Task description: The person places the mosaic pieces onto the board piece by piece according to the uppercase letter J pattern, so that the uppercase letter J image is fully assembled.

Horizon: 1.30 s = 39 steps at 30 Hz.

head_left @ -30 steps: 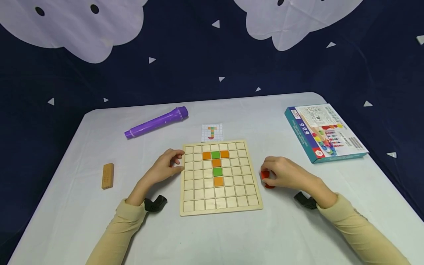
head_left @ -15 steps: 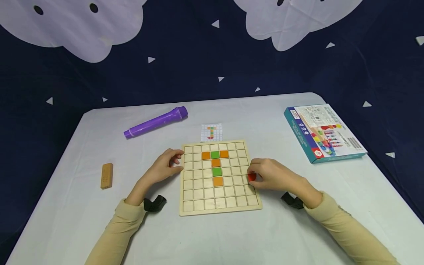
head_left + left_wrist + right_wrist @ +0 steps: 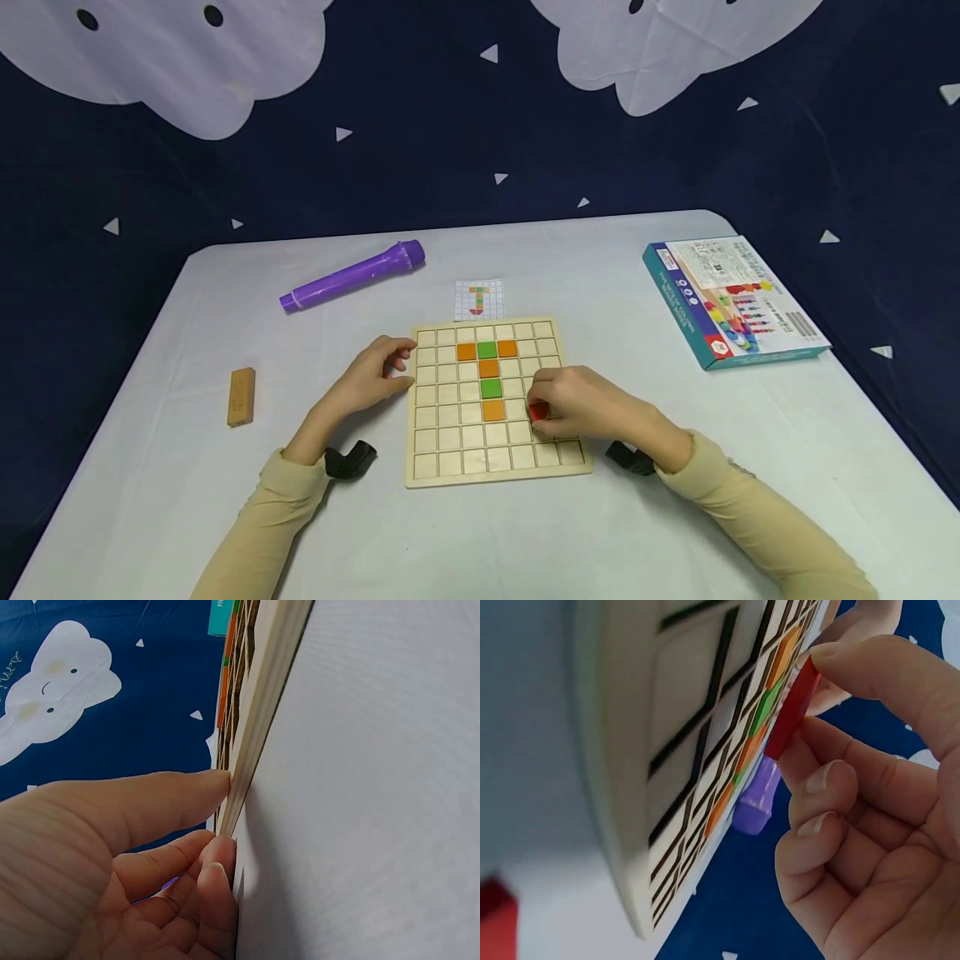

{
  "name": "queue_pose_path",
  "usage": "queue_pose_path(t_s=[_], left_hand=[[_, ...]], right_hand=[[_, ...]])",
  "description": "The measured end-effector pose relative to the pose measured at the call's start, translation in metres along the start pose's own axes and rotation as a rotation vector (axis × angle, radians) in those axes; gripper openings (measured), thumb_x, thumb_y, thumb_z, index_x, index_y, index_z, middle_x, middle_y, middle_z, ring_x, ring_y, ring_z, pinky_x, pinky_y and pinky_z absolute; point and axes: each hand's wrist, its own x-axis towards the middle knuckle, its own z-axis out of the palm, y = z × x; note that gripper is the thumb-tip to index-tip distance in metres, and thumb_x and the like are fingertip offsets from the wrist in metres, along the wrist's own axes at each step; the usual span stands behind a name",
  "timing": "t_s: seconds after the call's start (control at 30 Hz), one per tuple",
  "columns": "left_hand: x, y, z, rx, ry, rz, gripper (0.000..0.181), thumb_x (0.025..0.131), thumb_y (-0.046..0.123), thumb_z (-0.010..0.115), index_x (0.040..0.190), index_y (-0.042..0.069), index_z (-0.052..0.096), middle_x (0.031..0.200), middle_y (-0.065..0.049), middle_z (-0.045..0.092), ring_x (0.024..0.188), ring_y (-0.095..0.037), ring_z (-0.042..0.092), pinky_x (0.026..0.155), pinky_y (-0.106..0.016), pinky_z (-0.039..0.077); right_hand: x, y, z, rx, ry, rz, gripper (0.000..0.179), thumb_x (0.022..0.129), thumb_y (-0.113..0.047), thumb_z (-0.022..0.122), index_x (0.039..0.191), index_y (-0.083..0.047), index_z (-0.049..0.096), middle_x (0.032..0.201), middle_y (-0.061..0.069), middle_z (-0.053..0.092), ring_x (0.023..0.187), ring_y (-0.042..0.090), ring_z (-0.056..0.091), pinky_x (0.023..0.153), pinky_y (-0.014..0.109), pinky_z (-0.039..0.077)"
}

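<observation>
A square wooden grid board lies on the white table with several orange tiles and green tiles set in a T-like pattern. Over the board's right half, my right hand pinches a red tile between thumb and index finger, its other fingers curled in. The tile is tilted on edge close over the cells in the right wrist view. My left hand rests at the board's left side, thumb tip and relaxed fingers touching the wooden edge.
Behind the board lies a small card printed with a coloured J pattern. A purple toy microphone is at the back left, a wooden block at left, a flat box at right. Another red piece shows beside the board.
My right hand has carried the red tile leftward from the table at the board's right, across its edge and over the right-hand cells. The left hand has stayed at the board's edge.
</observation>
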Motion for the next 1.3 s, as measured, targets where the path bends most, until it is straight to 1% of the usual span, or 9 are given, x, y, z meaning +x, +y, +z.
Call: queue_pose_path(t_s=[0.23, 0.5, 0.73, 1.0, 1.2, 1.3], left_hand=[[0.0, 0.001, -0.001, 0.003, 0.007, 0.006, 0.05, 0.079, 0.001, 0.068, 0.125, -0.008, 0.05, 0.101, -0.016, 0.053, 0.084, -0.019, 0.049, 0.067, -0.02, 0.04], [0.001, 0.001, -0.001, 0.007, -0.005, -0.018, 0.051, 0.08, 0.003, 0.068, 0.127, -0.006, 0.049, 0.103, -0.015, 0.054, 0.086, -0.018, 0.049, 0.068, -0.021, 0.04], [0.0, -0.001, 0.0, 0.012, 0.008, -0.002, 0.05, 0.079, 0.001, 0.068, 0.125, -0.007, 0.05, 0.101, -0.016, 0.054, 0.085, -0.019, 0.05, 0.067, -0.02, 0.039], [0.0, 0.001, -0.002, 0.021, 0.002, -0.009, 0.051, 0.08, 0.003, 0.068, 0.126, -0.006, 0.05, 0.102, -0.015, 0.054, 0.085, -0.018, 0.049, 0.067, -0.02, 0.04], [0.0, 0.003, -0.003, 0.016, -0.005, -0.013, 0.051, 0.08, 0.003, 0.068, 0.127, -0.006, 0.05, 0.103, -0.016, 0.054, 0.086, -0.018, 0.05, 0.068, -0.021, 0.04], [0.001, 0.003, -0.002, 0.011, -0.003, -0.013, 0.051, 0.08, 0.003, 0.068, 0.127, -0.006, 0.05, 0.103, -0.015, 0.054, 0.086, -0.018, 0.05, 0.068, -0.02, 0.04]], right_hand=[[0.012, -0.012, 0.005, -0.009, -0.038, -0.009, 0.008, 0.074, -0.018, 0.07, 0.072, -0.013, 0.064, 0.069, -0.006, 0.055, 0.059, 0.001, 0.041, 0.055, 0.013, 0.034], [0.023, -0.026, 0.012, 0.019, -0.09, -0.026, 0.005, 0.075, -0.016, 0.07, 0.075, -0.014, 0.066, 0.071, -0.007, 0.058, 0.06, 0.0, 0.044, 0.054, 0.011, 0.034], [0.029, -0.034, 0.015, -0.015, -0.098, -0.02, 0.007, 0.076, -0.018, 0.07, 0.073, -0.014, 0.065, 0.071, -0.007, 0.057, 0.059, 0.001, 0.042, 0.052, 0.011, 0.032], [0.032, -0.038, 0.017, -0.036, -0.116, 0.001, 0.009, 0.077, -0.019, 0.07, 0.073, -0.013, 0.065, 0.069, -0.006, 0.055, 0.057, 0.002, 0.04, 0.049, 0.011, 0.029], [0.033, -0.038, 0.019, -0.033, -0.123, -0.012, 0.008, 0.079, -0.02, 0.072, 0.077, -0.013, 0.068, 0.073, -0.006, 0.058, 0.06, 0.003, 0.045, 0.053, 0.012, 0.035], [0.033, -0.038, 0.019, -0.029, -0.116, -0.026, 0.007, 0.08, -0.018, 0.073, 0.077, -0.013, 0.068, 0.074, -0.006, 0.058, 0.062, 0.003, 0.048, 0.056, 0.012, 0.038]])
